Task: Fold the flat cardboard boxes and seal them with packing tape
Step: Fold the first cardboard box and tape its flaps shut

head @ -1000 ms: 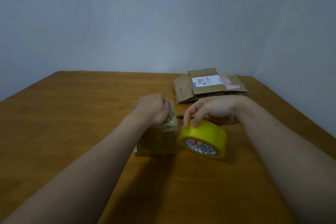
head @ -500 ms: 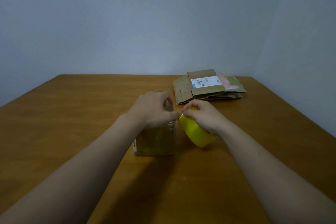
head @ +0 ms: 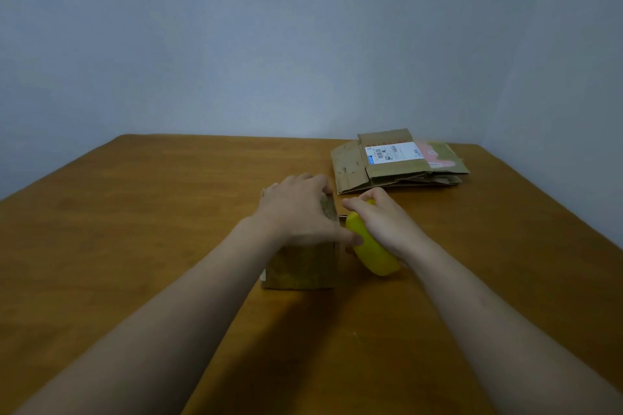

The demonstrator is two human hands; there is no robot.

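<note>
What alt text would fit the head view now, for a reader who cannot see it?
A person's left hand presses on top of a small cardboard box while the right hand grips a yellow tape roll right beside it. Both are on a wooden table, with a stack of flat boxes farther back on the right.

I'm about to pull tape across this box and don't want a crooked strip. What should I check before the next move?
1. Box steadied: the left hand rests on top of the box. Ok.
2. Tape in grip: the right hand holds the yellow tape roll. Ok.
3. Roll close to the box: it is right beside the box's right side. Ok.
4. Tape end stuck to the box: hidden by the hands. Cannot tell.
5. Top flaps shut flat: covered by the left hand. Cannot tell.
6. Next boxes ready: the flat cardboard stack lies farther back on the right. Ok.
</note>
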